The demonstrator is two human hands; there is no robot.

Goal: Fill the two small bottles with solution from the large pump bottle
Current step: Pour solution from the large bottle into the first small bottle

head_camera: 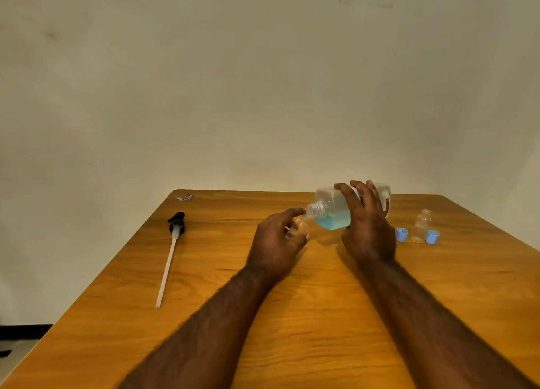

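So the right hand [366, 228] is gripping the large pump bottle [331, 212] with fingers curled over the top, tipping it sideways so its open neck is pointing left and the blue solution is pooling in the low side. The left hand [274, 242] is pinching a small bottle [298, 223], tilted, with its mouth right up against that neck. The big bottle's label is showing some black print and a red mark, but the fingers are hiding most of it, so it's unreadable. The other small bottle [421, 226] is standing further right between two blue caps [401, 234]. The pump [176, 226] is lying on the left of the table [321, 315].
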